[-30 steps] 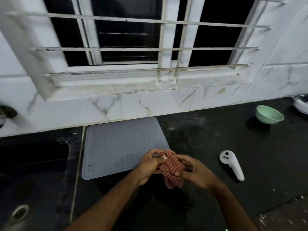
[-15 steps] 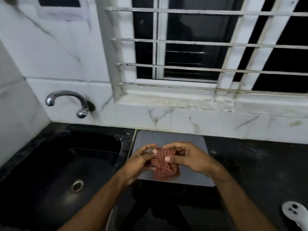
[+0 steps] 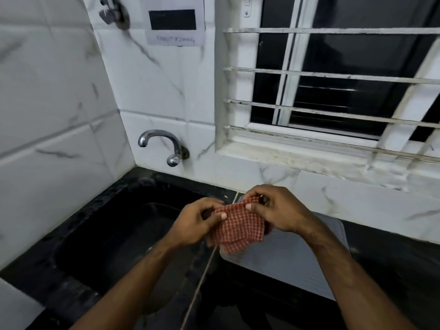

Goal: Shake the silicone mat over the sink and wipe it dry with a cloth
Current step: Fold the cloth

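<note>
Both hands pinch the checked cloth [image 3: 238,226] at frame centre: left hand [image 3: 195,223] on its left edge, right hand [image 3: 281,211] on its top right. The silicone mat [image 3: 297,260] lies flat on the counter [image 3: 392,263] at lower right, beside the sink [image 3: 114,232]. The step appears to be cloth preparation; next, press the cloth onto the mat and wipe.

Dim indoor light is falling from above the hands, leaving the window [image 3: 333,75] beyond them black. The sink [image 3: 114,225] beside the left hand [image 3: 195,225] is sinking into shadow. Motion blur is smearing the bars, and wide-angle distortion is bending the tiles [image 3: 47,115] at the edges.
</note>
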